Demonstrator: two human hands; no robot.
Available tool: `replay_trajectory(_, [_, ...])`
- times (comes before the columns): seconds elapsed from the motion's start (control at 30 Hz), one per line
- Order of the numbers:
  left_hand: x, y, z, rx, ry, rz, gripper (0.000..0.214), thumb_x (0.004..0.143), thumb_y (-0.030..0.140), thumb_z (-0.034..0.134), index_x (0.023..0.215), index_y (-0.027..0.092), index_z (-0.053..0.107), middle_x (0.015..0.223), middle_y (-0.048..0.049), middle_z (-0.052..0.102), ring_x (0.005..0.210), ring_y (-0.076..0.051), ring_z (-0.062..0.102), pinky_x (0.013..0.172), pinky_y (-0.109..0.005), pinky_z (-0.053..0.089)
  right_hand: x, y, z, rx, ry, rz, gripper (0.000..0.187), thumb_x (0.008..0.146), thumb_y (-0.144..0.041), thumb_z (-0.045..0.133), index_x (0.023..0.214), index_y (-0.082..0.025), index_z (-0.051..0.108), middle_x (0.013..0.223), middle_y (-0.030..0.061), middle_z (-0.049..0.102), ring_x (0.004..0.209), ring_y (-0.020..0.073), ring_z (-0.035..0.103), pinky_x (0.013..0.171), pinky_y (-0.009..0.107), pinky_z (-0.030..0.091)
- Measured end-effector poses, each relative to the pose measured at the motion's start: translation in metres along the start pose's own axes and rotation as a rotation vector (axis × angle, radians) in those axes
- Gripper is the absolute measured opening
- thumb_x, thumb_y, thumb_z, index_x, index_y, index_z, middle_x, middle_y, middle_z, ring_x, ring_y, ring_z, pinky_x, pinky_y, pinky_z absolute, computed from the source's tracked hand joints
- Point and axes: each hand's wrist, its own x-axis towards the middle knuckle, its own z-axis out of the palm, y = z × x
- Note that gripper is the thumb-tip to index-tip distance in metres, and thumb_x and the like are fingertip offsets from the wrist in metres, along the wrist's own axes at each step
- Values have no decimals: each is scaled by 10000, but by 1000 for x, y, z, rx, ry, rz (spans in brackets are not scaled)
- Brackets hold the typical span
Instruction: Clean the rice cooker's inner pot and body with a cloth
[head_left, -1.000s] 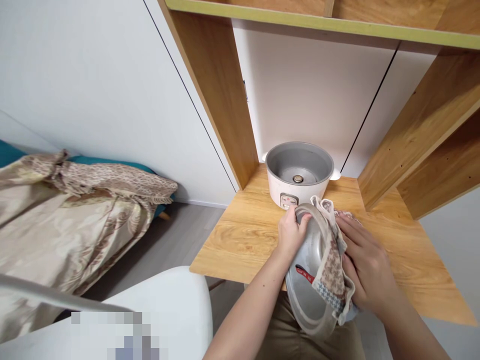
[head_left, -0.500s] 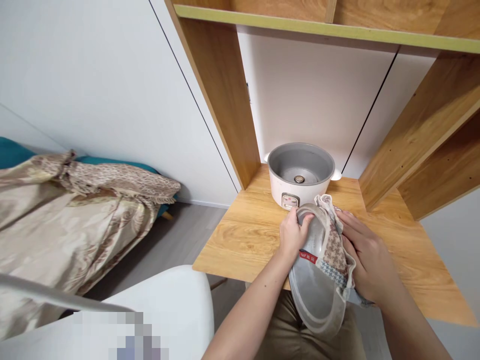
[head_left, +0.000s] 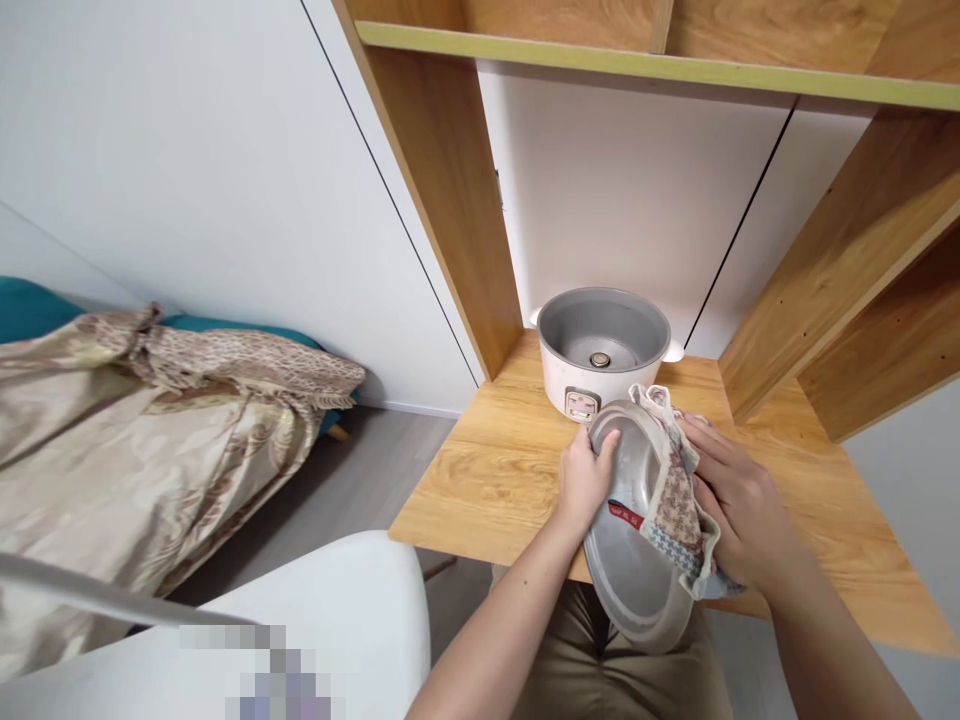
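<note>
Tilted over the front edge of the table, a grey see-through lid [head_left: 630,575] is gripped at its upper left rim by my left hand [head_left: 585,475], thumb on the inner face. My right hand [head_left: 739,510] presses a patterned cloth [head_left: 676,500] with a red tag against the lid's right side; some of its fingers are hidden behind the cloth. Just beyond the lid stands a white rice cooker [head_left: 559,378], open at the top, with a grey inside and a round metal button at its bottom.
The rice cooker is on a wooden table [head_left: 465,480] between upright wooden boards, under a shelf [head_left: 750,82]. To the left are a white chair [head_left: 360,610] and a bed with a patterned cover [head_left: 202,430]. A white wall lies behind.
My right hand and the cloth have shifted slightly right along the lid. The lid has tipped a little, its lower end rising. The rice cooker stays in place.
</note>
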Motion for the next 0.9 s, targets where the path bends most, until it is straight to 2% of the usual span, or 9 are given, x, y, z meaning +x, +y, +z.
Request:
replay_trajectory(0.13, [1,0,-8,24,-13,81,290,1000,476,602,1074,203,662,991,-120,784,936,-301,752,826,-387,538,5,3,-5,17,-21,-38,548,1071,-237,428,1617,-276,467,1586,90,571,1486,283,518,1254,548,428])
replay_trajectory(0.2, [7,3,-12,17,24,223,233,990,411,610,1104,209,632,1021,-113,770,962,-286,741,845,-380,540,3,1,-5,5,-6,-52,562,1063,-224,436,1622,-276,458,1596,91,560,1499,284,502,1250,551,433])
replay_trajectory(0.3, [21,12,-19,-13,66,509,232,951,318,614,1155,210,602,1071,-109,739,1009,-263,713,897,-373,542,1,-4,-3,1,-2,-49,574,1056,-222,443,1627,-274,453,1596,92,560,1505,290,496,1244,557,440])
replay_trajectory(0.37, [32,17,-22,19,47,662,200,917,293,615,1103,219,611,989,-82,718,938,-246,696,871,-359,539,3,-6,-2,5,-9,-37,566,1059,-234,439,1624,-271,461,1586,97,570,1495,294,509,1237,560,449])
replay_trajectory(0.47, [44,20,-23,69,48,765,85,906,281,579,969,228,603,834,-44,663,774,-216,648,754,-325,512,6,-7,0,9,-17,-20,554,1067,-242,425,1618,-271,470,1574,100,582,1478,290,529,1231,566,456])
replay_trajectory(0.57, [45,17,-21,51,83,716,36,899,268,563,898,234,575,796,-35,648,743,-209,635,718,-313,493,6,-8,2,3,-3,-26,568,1062,-229,427,1628,-275,451,1574,95,583,1477,290,531,1233,575,451])
replay_trajectory(0.7, [33,8,-17,-16,111,511,45,896,265,575,929,235,580,827,-33,681,767,-207,661,732,-309,503,0,-12,3,-8,33,-49,586,1050,-228,441,1635,-260,440,1598,101,555,1498,310,503,1246,596,429])
replay_trajectory(0.9, [13,4,-11,-49,100,355,96,921,282,598,998,225,608,861,-47,733,791,-218,701,759,-321,522,4,-10,-2,22,-32,-28,555,1063,-234,433,1615,-269,474,1584,96,571,1471,291,538,1229,562,463])
